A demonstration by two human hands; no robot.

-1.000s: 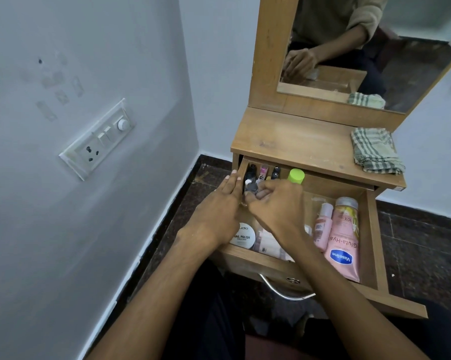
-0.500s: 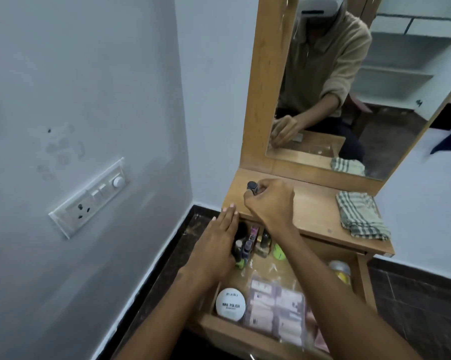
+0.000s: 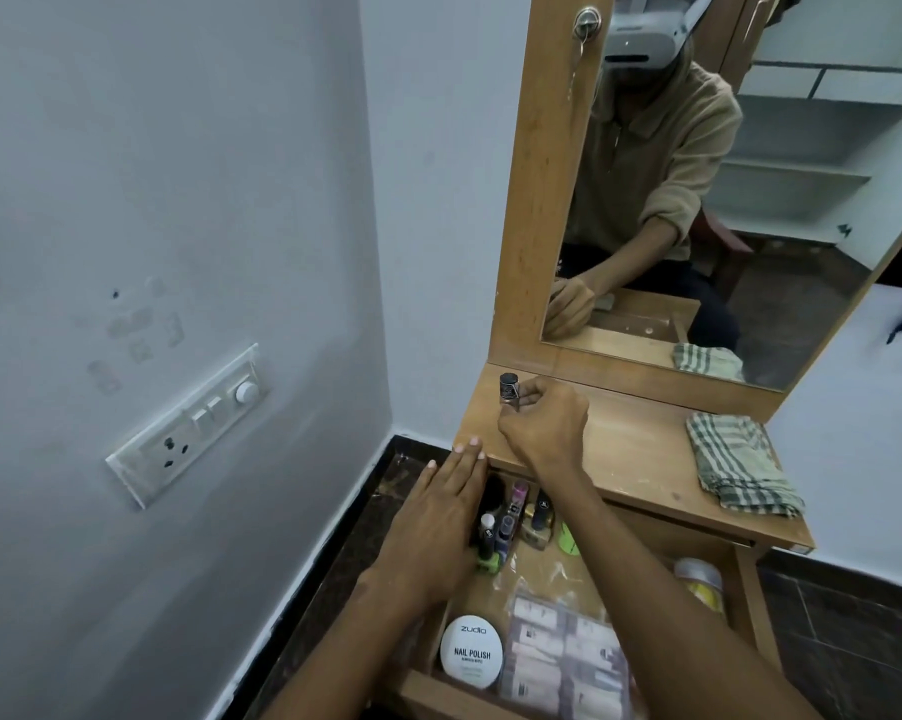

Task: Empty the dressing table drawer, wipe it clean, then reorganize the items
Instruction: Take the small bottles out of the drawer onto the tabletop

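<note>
The wooden drawer (image 3: 423,691) of the dressing table is pulled open below the tabletop (image 3: 631,449). My right hand (image 3: 545,426) grips a small dark-capped nail polish bottle (image 3: 509,389) at the tabletop's back left corner. My left hand (image 3: 436,522) lies flat with fingers extended on the drawer's left edge, beside several small upright bottles (image 3: 511,522). In the drawer also lie a white round nail polish remover wipes tub (image 3: 471,651), a clear bag of sachets (image 3: 563,652) and a yellow tube with a silver cap (image 3: 701,582).
A folded checked cloth (image 3: 740,465) rests on the tabletop's right side. The mirror (image 3: 698,200) behind reflects a person seated in front. A grey wall with a switch plate (image 3: 189,423) stands close on the left; dark floor lies below.
My right hand lifted the nail polish bottle out of the drawer and carried it up to the tabletop's back left. The view tilted upward. My left hand stayed by the drawer's left edge.
</note>
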